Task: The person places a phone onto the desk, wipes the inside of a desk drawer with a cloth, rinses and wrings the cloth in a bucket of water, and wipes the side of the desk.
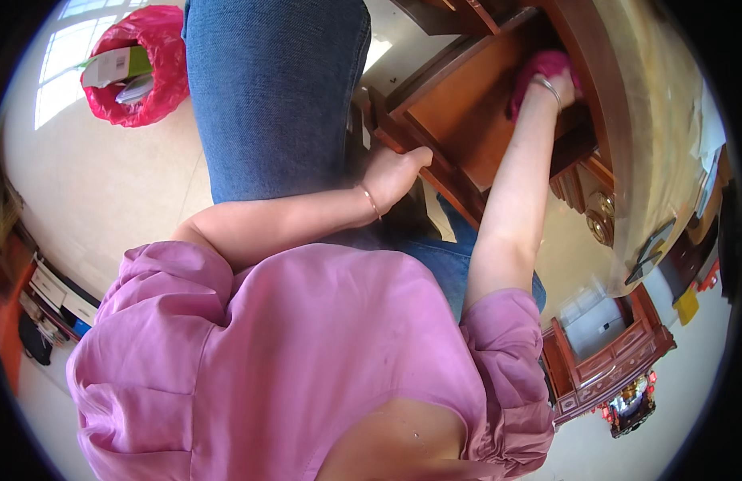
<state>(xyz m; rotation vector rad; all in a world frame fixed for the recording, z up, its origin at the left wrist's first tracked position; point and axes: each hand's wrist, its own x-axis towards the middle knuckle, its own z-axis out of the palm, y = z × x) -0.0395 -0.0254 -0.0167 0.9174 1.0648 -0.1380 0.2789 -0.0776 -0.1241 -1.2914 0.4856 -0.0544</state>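
Note:
My right hand [563, 90] reaches deep into a wooden drawer [449, 126] and presses a bunched magenta cloth [536, 69] near its far end. Fingers on that side are partly hidden by the cloth and the shadow. At the drawer's near side, my left hand [395, 177] grips the raised wooden front edge [446, 186], thumb resting over the top. The drawer's flat brown bottom is visible between both hands. It is pulled out beneath a tabletop [632, 120] with a glossy, stone-like surface.
A red plastic bag [166, 78] holding a white-and-green box [115, 66] stands on the pale floor at upper left. Another wooden piece [449, 15] juts in above the drawer. Brass pulls [599, 219] show beside the drawer. A carved wooden cabinet [605, 367] stands at lower right.

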